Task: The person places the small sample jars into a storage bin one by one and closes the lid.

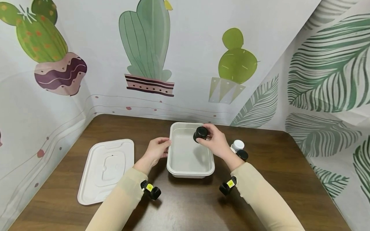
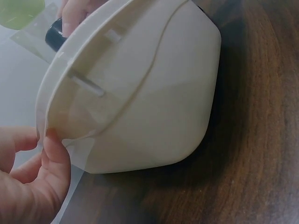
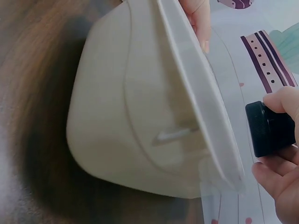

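Pale sleeves [image 1: 112,208] cover my forearms as they come in from the bottom of the head view, with a small black camera [image 1: 155,193] worn at each wrist, a yellow label beside it. My left hand [image 1: 154,150] pinches the left rim of the white tub [image 1: 190,175], thumb and fingers to either side of its edge. The tub sits upright on the brown table [image 1: 185,208], between my two hands.

With my right hand [image 1: 216,139] I grip a black jar [image 1: 201,132], fingers and thumb round its sides. I have it over the tub, toward the far right corner; both wrist views show it above the rim, apart from it. One end of the jar has a ribbed band, and a soft shadow falls on the tub's floor below.

Just beyond my right wrist, beside the tub, stand a white jar [image 1: 238,145] and a dark top [image 1: 242,155], close together and partly hidden by my arm. Off to the left, well apart from the tub, lies the flat white lid [image 1: 107,170]. Behind the table hangs a cloth [image 1: 190,57] printed with potted cacti and leaves.
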Tool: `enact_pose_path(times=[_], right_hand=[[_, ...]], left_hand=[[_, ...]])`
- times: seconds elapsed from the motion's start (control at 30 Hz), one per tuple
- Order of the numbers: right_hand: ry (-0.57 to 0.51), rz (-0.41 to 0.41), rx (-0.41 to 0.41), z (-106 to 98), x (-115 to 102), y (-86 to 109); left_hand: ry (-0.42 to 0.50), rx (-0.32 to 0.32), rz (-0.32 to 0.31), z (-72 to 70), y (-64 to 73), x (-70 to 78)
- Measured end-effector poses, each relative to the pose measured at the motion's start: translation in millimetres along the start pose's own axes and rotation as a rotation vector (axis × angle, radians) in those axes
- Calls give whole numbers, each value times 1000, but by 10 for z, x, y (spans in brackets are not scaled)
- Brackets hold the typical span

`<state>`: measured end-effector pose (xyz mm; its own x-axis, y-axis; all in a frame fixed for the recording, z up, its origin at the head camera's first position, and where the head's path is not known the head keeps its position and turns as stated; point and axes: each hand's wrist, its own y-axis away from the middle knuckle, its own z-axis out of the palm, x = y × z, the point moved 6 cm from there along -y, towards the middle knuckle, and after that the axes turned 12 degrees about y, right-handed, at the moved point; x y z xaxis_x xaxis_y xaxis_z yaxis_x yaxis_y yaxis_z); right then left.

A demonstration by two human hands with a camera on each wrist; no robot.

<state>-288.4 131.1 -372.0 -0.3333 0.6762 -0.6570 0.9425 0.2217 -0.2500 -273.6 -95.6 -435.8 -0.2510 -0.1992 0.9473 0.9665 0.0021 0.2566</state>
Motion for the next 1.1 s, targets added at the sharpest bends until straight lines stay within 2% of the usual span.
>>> enact_pose_path(times=[0.23,0.5,1.1], right_hand=[[-9,19,-25,10,-87,-121],[-50,88,-72,113,-31,-252],[-51,88,-65,285,-129,-431]], left_hand=[[11,3,0,-6,-23,-7],[9,10,7,-1,-24,-9],[16,-5,-8,14,-1,-1]])
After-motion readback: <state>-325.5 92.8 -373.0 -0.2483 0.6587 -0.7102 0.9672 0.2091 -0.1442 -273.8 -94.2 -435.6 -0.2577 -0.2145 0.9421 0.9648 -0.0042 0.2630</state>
